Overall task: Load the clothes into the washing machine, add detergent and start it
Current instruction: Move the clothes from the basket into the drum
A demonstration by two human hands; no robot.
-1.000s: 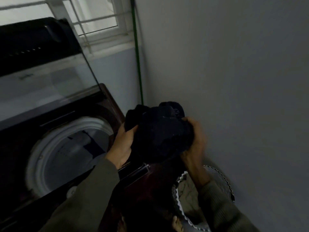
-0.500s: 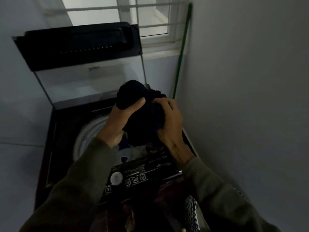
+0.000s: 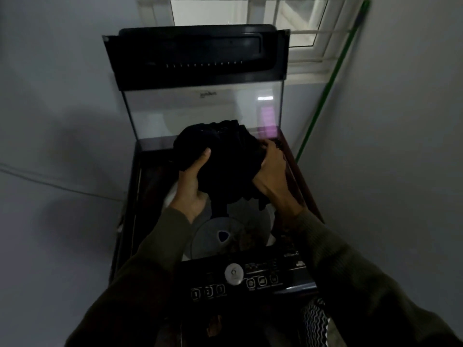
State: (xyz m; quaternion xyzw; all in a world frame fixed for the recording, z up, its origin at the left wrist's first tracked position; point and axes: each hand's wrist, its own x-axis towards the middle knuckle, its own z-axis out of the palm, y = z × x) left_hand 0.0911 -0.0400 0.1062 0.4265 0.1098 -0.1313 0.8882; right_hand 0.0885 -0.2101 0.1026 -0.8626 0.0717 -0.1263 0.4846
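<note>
Closest to me are the buttons (image 3: 235, 284) (none pressed yet, I think). Just past them is the tub (image 3: 230, 236) of the washing machine (image 3: 140, 196), and it looks almost bare. My left hand (image 3: 191, 186) and right hand (image 3: 271, 171) both grip a dark bundle of clothes (image 3: 225, 159) over it. The lid (image 3: 198, 56) stands up behind. Dropping in, soap and starting are left.

Directly below both hands the drum opening (image 3: 225, 236) lies open, nothing between it and the dark bundle of clothes (image 3: 220, 161) they hold. Beyond the hands the raised lid (image 3: 200, 106) blocks the way; nearer the body sits the control panel (image 3: 240, 276); a wall (image 3: 400, 146) closes off the right
</note>
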